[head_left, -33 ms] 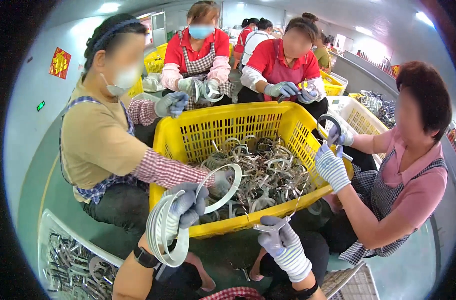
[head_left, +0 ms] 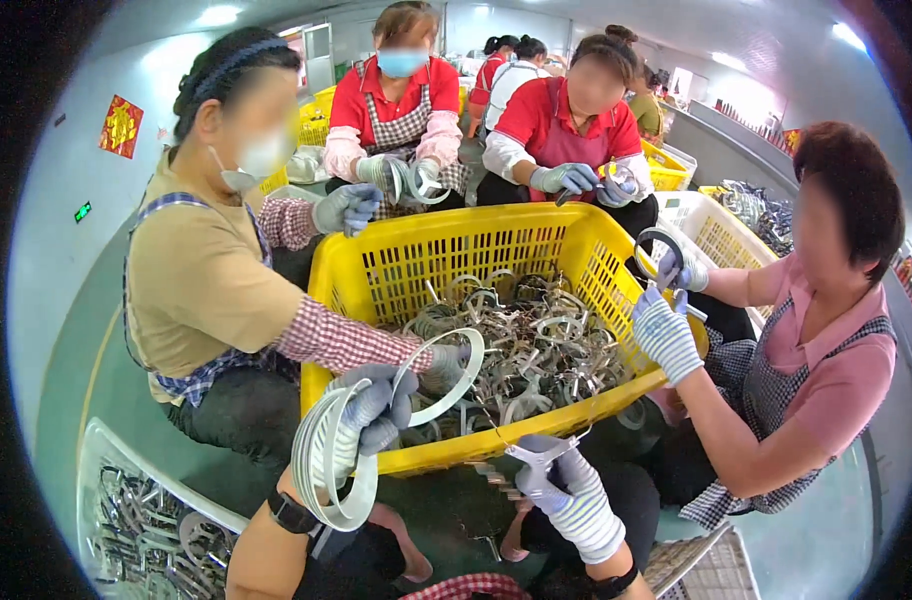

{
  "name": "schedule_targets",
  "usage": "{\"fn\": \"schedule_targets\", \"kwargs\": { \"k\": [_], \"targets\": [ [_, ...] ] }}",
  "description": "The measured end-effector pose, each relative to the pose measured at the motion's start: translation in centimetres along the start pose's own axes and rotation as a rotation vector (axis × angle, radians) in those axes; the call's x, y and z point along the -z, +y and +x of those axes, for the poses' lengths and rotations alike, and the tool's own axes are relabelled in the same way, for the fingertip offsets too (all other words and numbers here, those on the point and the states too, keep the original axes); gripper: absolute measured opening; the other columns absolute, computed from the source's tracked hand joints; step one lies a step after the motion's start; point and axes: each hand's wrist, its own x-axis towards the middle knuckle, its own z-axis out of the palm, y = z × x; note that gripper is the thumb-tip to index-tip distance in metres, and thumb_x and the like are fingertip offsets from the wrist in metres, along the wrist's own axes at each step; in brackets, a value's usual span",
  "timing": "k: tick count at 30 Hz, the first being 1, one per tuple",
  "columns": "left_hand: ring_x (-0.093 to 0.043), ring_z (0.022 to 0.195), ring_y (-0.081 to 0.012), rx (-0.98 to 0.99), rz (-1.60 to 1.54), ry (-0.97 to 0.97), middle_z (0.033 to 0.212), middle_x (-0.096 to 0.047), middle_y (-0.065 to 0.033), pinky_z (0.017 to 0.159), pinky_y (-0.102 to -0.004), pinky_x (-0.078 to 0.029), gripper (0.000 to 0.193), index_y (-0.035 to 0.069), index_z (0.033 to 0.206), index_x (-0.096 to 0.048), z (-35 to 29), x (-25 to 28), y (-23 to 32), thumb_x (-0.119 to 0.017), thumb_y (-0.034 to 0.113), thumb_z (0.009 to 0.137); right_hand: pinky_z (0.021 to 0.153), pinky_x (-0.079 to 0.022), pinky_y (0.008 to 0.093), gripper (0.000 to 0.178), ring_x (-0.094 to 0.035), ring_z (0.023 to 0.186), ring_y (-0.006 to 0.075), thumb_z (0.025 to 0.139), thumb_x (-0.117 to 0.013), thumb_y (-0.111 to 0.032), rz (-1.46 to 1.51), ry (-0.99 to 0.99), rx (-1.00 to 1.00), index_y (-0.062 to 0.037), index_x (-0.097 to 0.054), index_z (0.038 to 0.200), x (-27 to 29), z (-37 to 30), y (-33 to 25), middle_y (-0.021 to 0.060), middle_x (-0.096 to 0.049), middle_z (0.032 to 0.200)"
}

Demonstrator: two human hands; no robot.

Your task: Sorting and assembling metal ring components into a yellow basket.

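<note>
My left hand (head_left: 371, 408), in a grey-and-white glove, is closed on several pale, flat, C-shaped bands (head_left: 326, 460) stacked around the palm. One separate curved band (head_left: 459, 385) sticks up from its fingers over the near rim of a yellow crate (head_left: 416, 458). My right hand (head_left: 576, 495), in a striped glove, pinches a small Y-shaped metal piece (head_left: 538, 455) just outside that rim. Inside the crate lies a tangled heap of curved and branched metal pieces (head_left: 541, 345). Below the rim, a small blurred piece (head_left: 501, 480) hangs or falls between my hands; I cannot tell which.
At left, a co-worker's gloved hand (head_left: 446, 368) reaches into the crate behind my curved band. Another co-worker at right holds a dark ring (head_left: 659, 240); two more sit across. A white bin of metal parts (head_left: 156, 530) stands lower left, a pale crate (head_left: 706, 565) lower right.
My hands hold the same pieces and have barely moved. A small blurred piece now shows below the crate's near rim. The co-worker at left has shifted slightly to the right.
</note>
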Motion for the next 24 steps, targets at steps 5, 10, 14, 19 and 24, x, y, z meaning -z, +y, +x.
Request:
{"fn": "schedule_targets", "kwargs": {
  "k": [5, 10, 14, 19, 24],
  "targets": [
    [-0.039, 0.051, -0.0016, 0.041, -0.092, -0.090, 0.065, -0.046, 0.0037, 0.044, -0.0141, -0.024, 0.044, -0.002, 0.109, -0.056, 0.6, 0.6, -0.6, -0.063, 0.034, 0.085, 0.083, -0.045, 0.0245, 0.037, -0.056, 0.089, 0.0099, 0.086, -0.062, -0.012, -0.135, -0.122, 0.008, -0.0006, -0.051, 0.120, 0.0, 0.2, -0.5, 0.0033, -0.060, 0.101],
    [-0.043, 0.049, -0.0017, 0.181, 0.018, -0.166, 0.071, -0.054, 0.0042, 0.044, -0.0156, -0.034, 0.023, 0.002, 0.105, -0.061, 0.4, -0.8, -1.4, -0.060, 0.017, 0.088, 0.072, -0.045, 0.0212, 0.031, -0.055, 0.077, 0.0070, 0.086, -0.063, -0.015, -0.142, -0.089, -0.036, -0.0014, -0.056, 0.114, -0.7, -0.1, -0.8, 0.0006, -0.061, 0.089],
    [-0.042, 0.050, -0.0017, 0.241, 0.041, -0.101, 0.068, -0.056, 0.0021, 0.044, -0.0156, -0.031, 0.018, 0.004, 0.096, -0.061, -1.0, -2.3, -0.7, -0.062, 0.019, 0.087, 0.045, -0.033, 0.0204, 0.029, -0.040, 0.047, 0.0056, 0.089, -0.060, -0.028, 0.002, 0.094, -0.023, -0.0010, -0.060, 0.101, -0.6, 0.3, -0.2, -0.0021, -0.050, 0.062],
    [-0.044, 0.051, -0.0033, -0.014, 0.019, -0.125, 0.070, -0.059, -0.0021, 0.046, -0.0168, -0.035, 0.017, 0.002, 0.097, -0.061, -2.3, -3.4, -3.0, -0.062, 0.016, 0.088, 0.042, -0.029, 0.0217, 0.031, -0.033, 0.042, 0.0045, 0.088, -0.061, -0.031, 0.226, 0.206, -0.108, -0.0025, -0.060, 0.099, -0.7, 0.5, -0.5, -0.0046, -0.041, 0.057],
    [-0.045, 0.052, -0.0037, -0.002, 0.008, -0.068, 0.070, -0.059, -0.0027, 0.048, -0.0171, -0.036, 0.015, 0.002, 0.098, -0.061, -2.6, -4.2, -3.9, -0.062, 0.012, 0.087, 0.043, -0.028, 0.0216, 0.031, -0.032, 0.041, 0.0048, 0.088, -0.061, -0.032, 0.310, 0.225, -0.135, -0.0032, -0.060, 0.098, -0.3, 0.4, -0.2, -0.0049, -0.039, 0.056]
  ]
}}
